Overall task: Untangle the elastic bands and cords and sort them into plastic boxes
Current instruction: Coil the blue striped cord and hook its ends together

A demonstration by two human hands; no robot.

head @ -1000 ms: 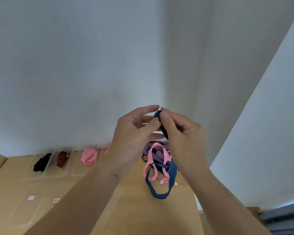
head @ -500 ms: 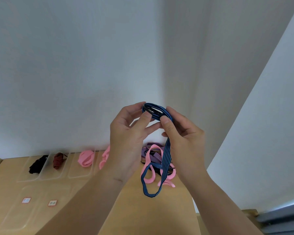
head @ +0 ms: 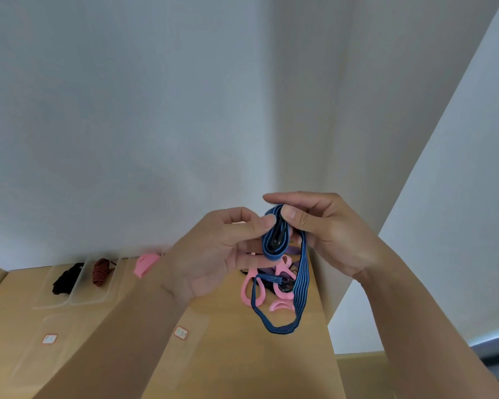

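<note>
I hold a blue striped elastic band (head: 301, 283) up in front of me with both hands. Its upper part is wound into a small coil, and a long loop hangs down below. My left hand (head: 213, 251) pinches the coil from the left with thumb and fingers. My right hand (head: 323, 226) pinches its top from the right. Behind the hanging loop, a tangle of pink bands (head: 280, 286) with purple and dark bands lies on the wooden table (head: 219, 341).
Clear plastic boxes stand at the back left: one holds a black bundle (head: 67, 279), one a red-and-black bundle (head: 100, 272), one a pink band (head: 146, 263). Nearer clear boxes carry small labels (head: 50, 338). White walls meet behind the table.
The coil has been turned from lying flat to standing upright between my hands. My right hand has moved up over its top, and the hanging loop has swung a little to the right.
</note>
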